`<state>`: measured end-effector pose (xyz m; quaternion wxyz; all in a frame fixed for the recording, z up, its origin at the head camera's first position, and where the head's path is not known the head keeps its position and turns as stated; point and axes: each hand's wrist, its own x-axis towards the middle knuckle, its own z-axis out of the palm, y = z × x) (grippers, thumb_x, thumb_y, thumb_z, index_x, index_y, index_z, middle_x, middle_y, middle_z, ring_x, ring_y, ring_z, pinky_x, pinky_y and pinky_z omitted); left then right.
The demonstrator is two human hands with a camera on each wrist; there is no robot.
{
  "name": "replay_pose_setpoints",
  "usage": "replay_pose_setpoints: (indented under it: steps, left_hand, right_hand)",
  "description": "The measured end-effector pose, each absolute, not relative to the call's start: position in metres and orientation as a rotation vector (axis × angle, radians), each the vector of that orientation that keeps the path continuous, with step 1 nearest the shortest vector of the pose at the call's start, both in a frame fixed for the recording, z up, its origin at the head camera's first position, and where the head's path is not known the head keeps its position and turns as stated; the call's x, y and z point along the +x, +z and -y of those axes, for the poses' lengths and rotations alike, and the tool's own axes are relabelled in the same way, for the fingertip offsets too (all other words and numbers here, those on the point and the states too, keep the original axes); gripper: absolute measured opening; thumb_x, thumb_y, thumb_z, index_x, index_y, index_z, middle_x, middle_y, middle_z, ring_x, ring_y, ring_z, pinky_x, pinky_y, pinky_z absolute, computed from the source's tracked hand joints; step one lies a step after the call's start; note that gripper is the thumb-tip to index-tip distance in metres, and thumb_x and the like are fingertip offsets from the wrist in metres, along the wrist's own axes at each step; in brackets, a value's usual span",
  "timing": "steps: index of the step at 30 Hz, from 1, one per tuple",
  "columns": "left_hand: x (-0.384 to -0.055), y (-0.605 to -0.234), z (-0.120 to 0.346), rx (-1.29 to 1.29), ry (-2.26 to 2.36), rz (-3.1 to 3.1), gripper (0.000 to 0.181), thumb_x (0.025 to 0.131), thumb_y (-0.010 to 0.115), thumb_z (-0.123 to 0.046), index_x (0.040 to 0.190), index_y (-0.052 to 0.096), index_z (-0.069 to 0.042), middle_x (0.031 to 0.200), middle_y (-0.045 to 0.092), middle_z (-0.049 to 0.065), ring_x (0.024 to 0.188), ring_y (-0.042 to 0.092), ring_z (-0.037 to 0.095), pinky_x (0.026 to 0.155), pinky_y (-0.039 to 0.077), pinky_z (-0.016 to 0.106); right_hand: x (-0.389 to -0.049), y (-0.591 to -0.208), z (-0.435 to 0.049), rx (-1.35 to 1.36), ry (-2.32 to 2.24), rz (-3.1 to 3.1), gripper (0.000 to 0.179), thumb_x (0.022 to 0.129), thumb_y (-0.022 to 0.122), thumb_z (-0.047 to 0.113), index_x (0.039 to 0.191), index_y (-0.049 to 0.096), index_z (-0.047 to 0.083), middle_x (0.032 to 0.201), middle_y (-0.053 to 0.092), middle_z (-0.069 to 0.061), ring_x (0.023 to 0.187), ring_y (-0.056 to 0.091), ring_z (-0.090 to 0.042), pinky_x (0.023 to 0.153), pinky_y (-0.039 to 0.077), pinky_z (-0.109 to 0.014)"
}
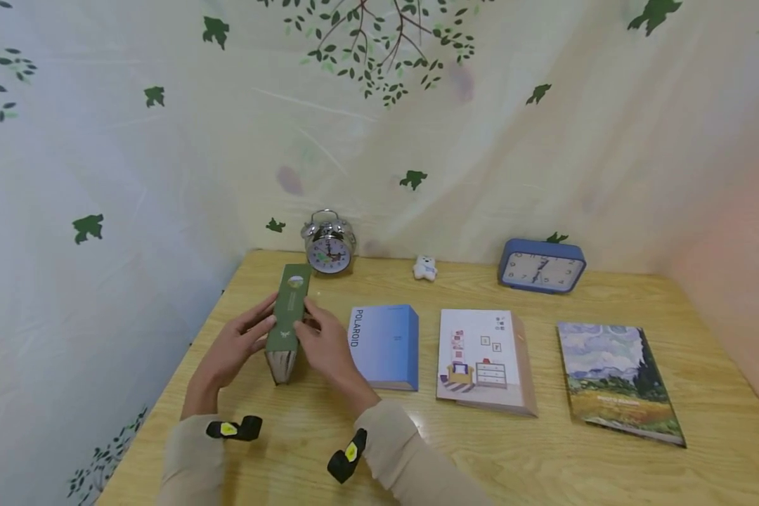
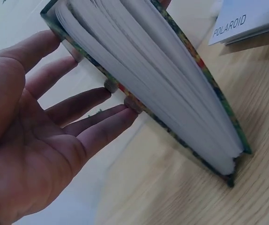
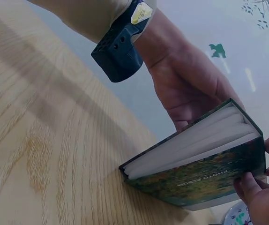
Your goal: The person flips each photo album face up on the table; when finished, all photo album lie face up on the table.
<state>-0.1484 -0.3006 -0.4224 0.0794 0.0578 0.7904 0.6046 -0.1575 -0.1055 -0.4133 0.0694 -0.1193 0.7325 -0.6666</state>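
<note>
A thick photo album (image 1: 289, 299) with a green spine stands spine up on the left part of the table. My left hand (image 1: 230, 351) holds its left side, thumb near the spine and fingertips against the cover. On the other side, my right hand (image 1: 330, 350) grips it with the thumb at the spine's edge. In the left wrist view the white page block (image 2: 144, 79) shows between the two covers, which spread slightly apart at the bottom. "PHOTO ALBUM" appears on the painted cover (image 3: 205, 180) in the right wrist view.
Right of the hands lie a blue Polaroid album (image 1: 382, 348), a white album with a furniture drawing (image 1: 481, 358) and a landscape-covered album (image 1: 620, 379). Along the back stand a silver twin-bell alarm clock (image 1: 329, 246), a small white bear figure (image 1: 425, 268) and a blue clock (image 1: 542, 266).
</note>
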Motion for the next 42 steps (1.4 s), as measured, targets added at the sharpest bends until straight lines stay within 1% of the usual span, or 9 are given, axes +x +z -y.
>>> replay_pose_setpoints:
  steps: [6,14,19,21,25,28,32,37,42]
  left_hand:
    - [-0.147,-0.419,0.309,0.146,1.824,-2.374,0.056,0.102,0.043,-0.039,0.153,0.022,-0.031,0.157,0.022,0.016,0.120,0.048,-0.003,0.095,0.049,0.024]
    - [-0.145,-0.413,0.316,0.155,1.836,-2.395,0.059,0.102,0.044,-0.035,0.154,0.021,-0.019,0.158,0.019,0.019,0.116,0.047,-0.009,0.089,0.047,0.014]
    - [-0.145,-0.407,0.317,0.159,1.764,-2.501,0.057,0.102,0.043,-0.034,0.154,0.022,-0.018,0.158,0.022,0.016,0.114,0.048,-0.011,0.088,0.047,0.012]
    - [-0.144,-0.404,0.317,0.140,1.734,-2.540,0.057,0.103,0.042,-0.034,0.153,0.023,-0.017,0.157,0.023,0.016,0.116,0.049,-0.006,0.088,0.047,0.012]
    - [-0.140,-0.399,0.318,0.056,1.645,-2.628,0.056,0.102,0.043,-0.036,0.152,0.027,-0.017,0.156,0.025,0.018,0.130,0.047,0.022,0.082,0.049,0.012]
    - [-0.138,-0.394,0.318,-0.019,1.572,-2.670,0.057,0.101,0.045,-0.039,0.152,0.028,-0.019,0.155,0.025,0.021,0.134,0.040,0.039,0.076,0.051,0.016]
    - [-0.137,-0.390,0.318,-0.079,1.462,-2.708,0.064,0.098,0.049,-0.045,0.152,0.026,-0.019,0.156,0.021,0.024,0.135,0.036,0.044,0.082,0.055,0.032]
    - [-0.136,-0.387,0.317,-0.122,1.270,-2.822,0.073,0.094,0.052,-0.051,0.152,0.028,-0.014,0.157,0.018,0.021,0.136,0.030,0.050,0.098,0.042,0.058]
    - [-0.135,-0.385,0.319,-0.139,1.190,-2.872,0.074,0.093,0.053,-0.053,0.150,0.032,-0.011,0.156,0.021,0.022,0.134,0.031,0.051,0.100,0.038,0.062]
  right_hand:
    - [-0.158,-0.413,0.115,-0.446,-1.976,-2.218,0.052,0.098,0.055,0.024,0.146,0.039,0.013,0.141,0.048,-0.011,0.122,0.055,-0.020,0.098,0.047,-0.023]
    - [-0.156,-0.416,0.126,-0.451,-1.944,-2.217,0.054,0.098,0.055,0.030,0.148,0.037,0.018,0.146,0.044,-0.005,0.125,0.052,-0.014,0.096,0.044,-0.015]
    - [-0.154,-0.419,0.131,-0.483,-1.899,-2.279,0.050,0.099,0.051,0.032,0.146,0.040,0.019,0.146,0.045,-0.004,0.128,0.048,-0.014,0.100,0.045,-0.023]
    - [-0.154,-0.421,0.132,-0.532,-1.870,-2.328,0.048,0.100,0.049,0.031,0.145,0.042,0.017,0.145,0.046,-0.004,0.130,0.047,-0.015,0.103,0.043,-0.028]
    - [-0.151,-0.426,0.135,-0.622,-1.797,-2.387,0.046,0.101,0.047,0.029,0.145,0.042,0.016,0.145,0.047,-0.003,0.133,0.044,-0.017,0.107,0.040,-0.034]
    - [-0.149,-0.432,0.137,-0.661,-1.741,-2.400,0.047,0.101,0.047,0.030,0.146,0.040,0.018,0.147,0.045,-0.003,0.135,0.042,-0.019,0.109,0.039,-0.037]
    - [-0.146,-0.438,0.141,-0.656,-1.702,-2.367,0.049,0.101,0.047,0.034,0.148,0.037,0.022,0.149,0.041,-0.003,0.137,0.039,-0.020,0.109,0.039,-0.038]
    - [-0.145,-0.442,0.144,-0.635,-1.684,-2.345,0.051,0.101,0.046,0.037,0.148,0.036,0.023,0.151,0.037,-0.004,0.138,0.037,-0.022,0.107,0.040,-0.039]
    - [-0.145,-0.448,0.145,-0.612,-1.612,-2.373,0.053,0.100,0.047,0.040,0.149,0.036,0.021,0.152,0.036,-0.005,0.138,0.037,-0.024,0.109,0.038,-0.040]
